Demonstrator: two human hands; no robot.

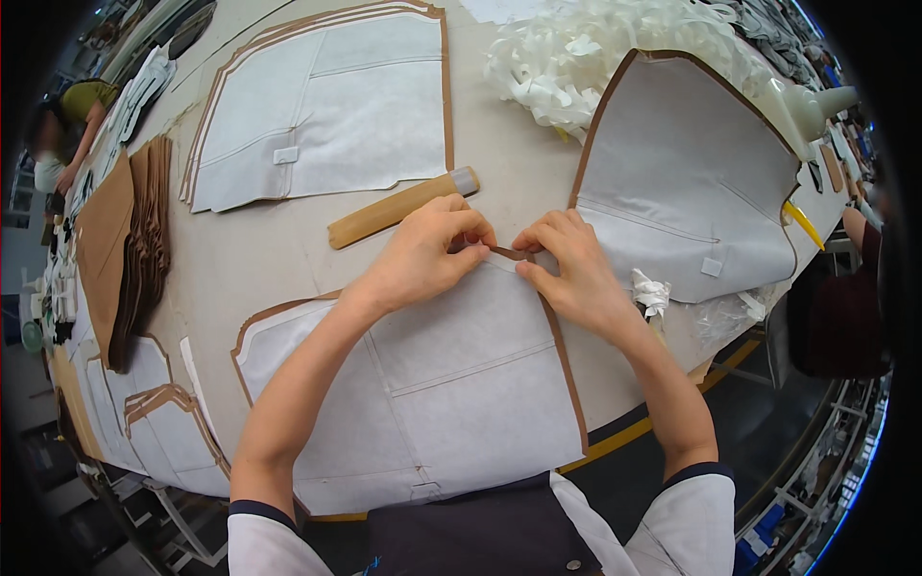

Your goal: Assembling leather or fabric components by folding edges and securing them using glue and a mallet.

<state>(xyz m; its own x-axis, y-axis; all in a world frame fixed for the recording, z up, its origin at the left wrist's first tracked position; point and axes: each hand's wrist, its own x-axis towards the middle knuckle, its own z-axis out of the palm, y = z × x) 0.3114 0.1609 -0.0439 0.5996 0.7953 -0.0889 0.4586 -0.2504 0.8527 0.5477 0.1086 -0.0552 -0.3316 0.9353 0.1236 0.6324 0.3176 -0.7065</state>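
Beige bench carries a white fabric panel lying bodyward of left hand and right hand, whose fingers pinch nearly closed on its far brown edging, running crosswise between them, right hand nearer the corner.

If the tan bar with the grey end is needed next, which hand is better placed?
Left, probably: the left hand is right beside the tan bar; the right hand is farther off. Both hold the white panel at its top edge, so neither is free.
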